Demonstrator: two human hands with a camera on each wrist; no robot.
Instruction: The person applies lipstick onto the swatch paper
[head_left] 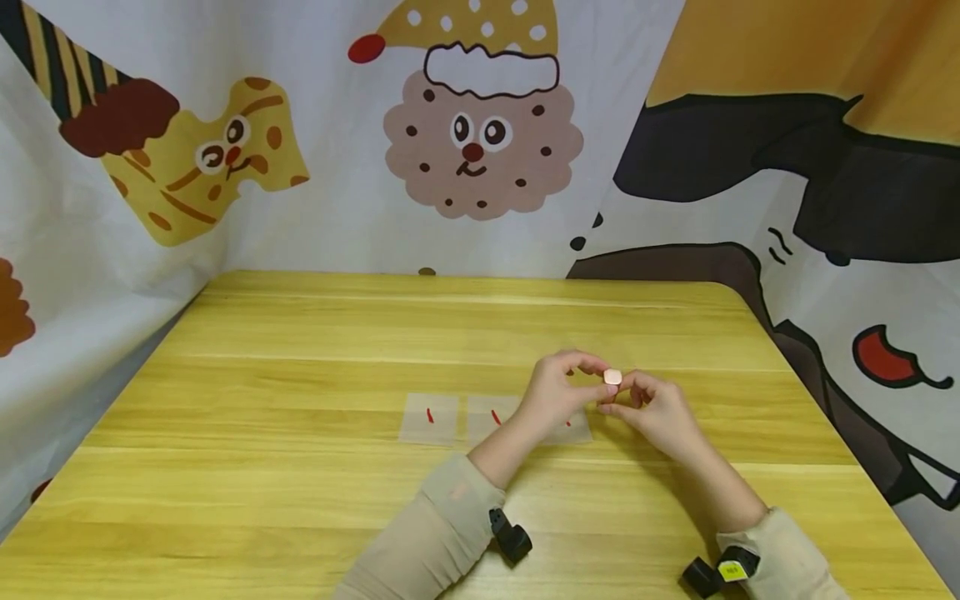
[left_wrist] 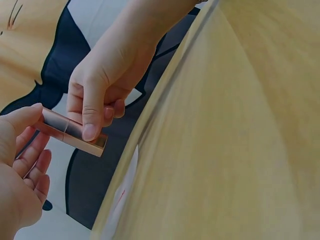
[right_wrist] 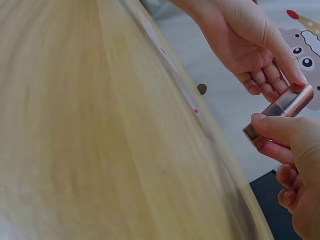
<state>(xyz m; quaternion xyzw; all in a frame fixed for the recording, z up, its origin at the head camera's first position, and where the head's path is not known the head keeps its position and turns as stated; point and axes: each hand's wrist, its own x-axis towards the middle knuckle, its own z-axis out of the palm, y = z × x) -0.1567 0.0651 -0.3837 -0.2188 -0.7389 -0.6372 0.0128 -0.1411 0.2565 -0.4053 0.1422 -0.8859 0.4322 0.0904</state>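
A shiny rose-gold lipstick tube [head_left: 612, 377] is held up above the table between both hands. My left hand [head_left: 557, 387] pinches one end of it between thumb and fingertips. At the other end, my right hand [head_left: 662, 414] grips the tube with thumb and forefinger. In the left wrist view the lipstick tube [left_wrist: 54, 122] shows a seam around its middle and looks closed. The right wrist view shows the lipstick tube [right_wrist: 288, 103] tilted, with the left thumb on its upper end and the right thumb near its lower end.
Pale square sheets with red strokes lie in a row on the wooden table [head_left: 262, 475]: a left sheet [head_left: 442, 425], a middle sheet [head_left: 482, 407] and a right sheet [head_left: 579, 432] partly behind the left hand. A cartoon-printed curtain [head_left: 322, 225] hangs behind the table.
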